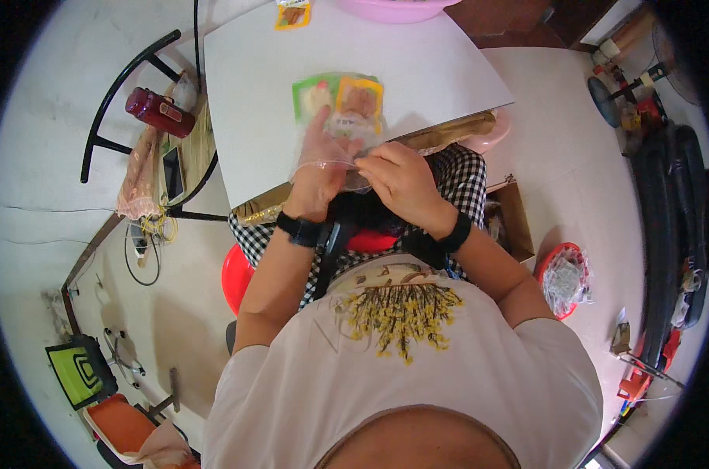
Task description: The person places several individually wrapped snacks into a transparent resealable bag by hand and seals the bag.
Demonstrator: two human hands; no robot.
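A clear plastic bag (363,179) is in front of me, its open rim crossing my left wrist. My left hand (322,158) reaches into the bag, thumb pointing away from me; its other fingers are partly hidden and blurred. Just past the thumb are a green-edged food packet (300,101) and a yellow-edged food packet (360,98) overlapping it, both blurred and bearing pictures. Whether they lie inside the bag or behind it, I cannot tell. My right hand (398,179) pinches the bag's rim between thumb and fingers, beside the left wrist.
The white table (254,117) holds another yellow packet (293,16) and a pink basin (398,9) at its far side. To the left, a chair (199,158) carries a red flask (161,111) and a phone (172,173). A cardboard box (515,223) stands right.
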